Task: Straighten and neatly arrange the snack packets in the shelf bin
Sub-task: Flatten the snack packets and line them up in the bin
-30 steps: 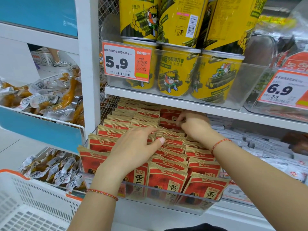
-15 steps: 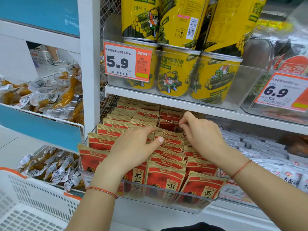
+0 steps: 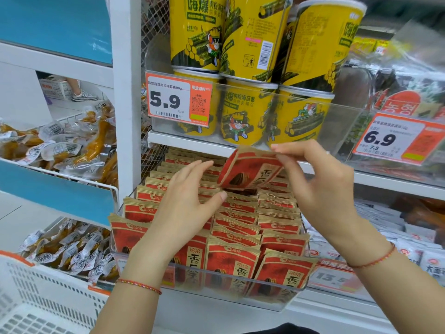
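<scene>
Shelf edge point(image 3: 192, 143) overhangs the bin's point(image 3: 240, 289) packed rear rows point(image 3: 183, 162).

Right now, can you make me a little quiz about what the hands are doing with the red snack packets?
1. True or false: the right hand pinches one red packet lifted above the rows.
2. Which price tag hangs right above the clear bin of red packets? A) 5.9 B) 13.5 C) 2.0
3. Fill the gap: the left hand has straight fingers over the packet rows and holds ____.

Key
1. True; the packet is tilted, clear of the rows.
2. A; the 5.9 tag sits in front of the yellow cans.
3. Nothing.
</scene>
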A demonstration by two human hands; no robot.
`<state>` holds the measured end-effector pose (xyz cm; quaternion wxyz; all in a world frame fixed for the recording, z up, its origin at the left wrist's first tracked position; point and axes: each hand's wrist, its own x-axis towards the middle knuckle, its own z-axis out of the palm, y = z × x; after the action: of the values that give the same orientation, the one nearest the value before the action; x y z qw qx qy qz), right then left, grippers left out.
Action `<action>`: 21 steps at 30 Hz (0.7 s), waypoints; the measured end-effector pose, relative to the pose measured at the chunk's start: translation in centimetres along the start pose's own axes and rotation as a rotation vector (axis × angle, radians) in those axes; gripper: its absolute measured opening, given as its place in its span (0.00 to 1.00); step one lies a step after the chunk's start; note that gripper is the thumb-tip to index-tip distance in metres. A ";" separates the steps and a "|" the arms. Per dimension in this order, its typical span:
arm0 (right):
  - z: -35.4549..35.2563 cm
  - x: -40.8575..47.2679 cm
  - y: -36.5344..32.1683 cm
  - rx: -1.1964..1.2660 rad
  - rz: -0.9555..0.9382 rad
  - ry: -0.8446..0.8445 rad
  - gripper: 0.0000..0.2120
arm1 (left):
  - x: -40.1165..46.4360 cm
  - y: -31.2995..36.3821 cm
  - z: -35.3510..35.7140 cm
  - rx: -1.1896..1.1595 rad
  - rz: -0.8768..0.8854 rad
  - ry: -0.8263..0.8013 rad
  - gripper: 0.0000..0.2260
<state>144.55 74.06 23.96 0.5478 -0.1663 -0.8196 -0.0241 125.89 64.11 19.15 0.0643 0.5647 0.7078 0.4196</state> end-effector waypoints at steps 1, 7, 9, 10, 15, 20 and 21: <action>0.0 0.5 -0.2 0.015 0.015 0.011 0.06 | 0.0 -0.1 -0.1 -0.005 0.012 0.008 0.28; 1.0 0.1 -1.1 0.092 -0.054 -0.065 0.07 | -0.2 0.2 -0.4 -0.169 0.057 0.067 0.27; 1.2 -0.3 -1.5 0.116 -0.093 -0.099 0.09 | -0.2 0.5 -0.5 -0.203 0.068 0.105 0.20; 1.1 -0.4 -1.6 0.142 -0.079 -0.116 0.10 | -0.2 0.6 -0.6 -0.199 0.078 0.133 0.15; 0.9 -1.3 0.5 0.156 0.196 -0.256 0.13 | -0.2 0.3 -1.6 -0.272 0.038 0.323 0.14; 4.0 -1.8 4.0 -0.187 0.305 -0.791 0.16 | 0.2 -1.4 -3.3 -0.440 -0.048 0.504 0.09; 4.8 -1.7 4.2 -0.208 0.311 -0.868 0.17 | 0.2 -1.5 -3.5 -0.448 -0.046 0.526 0.10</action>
<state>142.12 78.73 19.92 0.1321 -0.3357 -0.9314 0.0481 122.72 62.49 20.46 0.0116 0.3928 0.6030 0.6942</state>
